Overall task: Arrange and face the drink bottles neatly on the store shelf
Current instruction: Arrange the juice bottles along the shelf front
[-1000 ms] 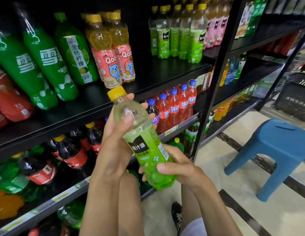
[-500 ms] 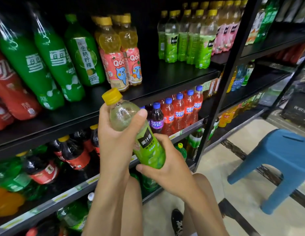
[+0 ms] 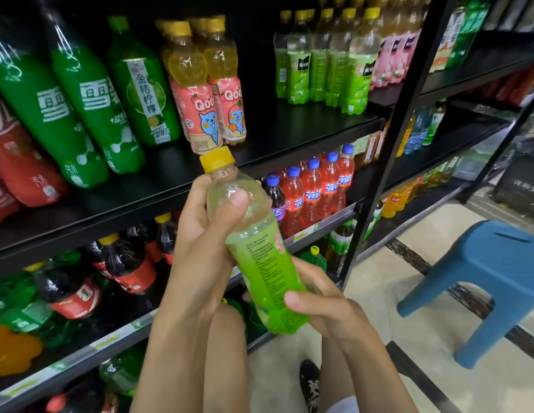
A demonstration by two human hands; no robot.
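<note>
A green juice bottle [image 3: 261, 257] with a yellow cap is tilted in front of the black shelf [image 3: 304, 135], its small-print side facing me. My left hand [image 3: 203, 236] grips its clear upper part, thumb across the front. My right hand [image 3: 322, 305] holds its base with curled fingers. A row of matching green juice bottles [image 3: 328, 61] stands at the right end of the upper shelf. Two peach Qoo bottles [image 3: 212, 93] stand just above the held bottle's cap.
Large green soda bottles [image 3: 81, 108] and red ones [image 3: 12, 156] fill the shelf's left. Red Fanta bottles [image 3: 316, 189] line the shelf below, dark cola bottles [image 3: 122, 266] lower left. A blue plastic stool [image 3: 486, 281] stands on the tiled floor at right.
The bottle has been turned in my hands: its front logo faced me earlier, now the printed back label does. My right hand has slid down to the base.
</note>
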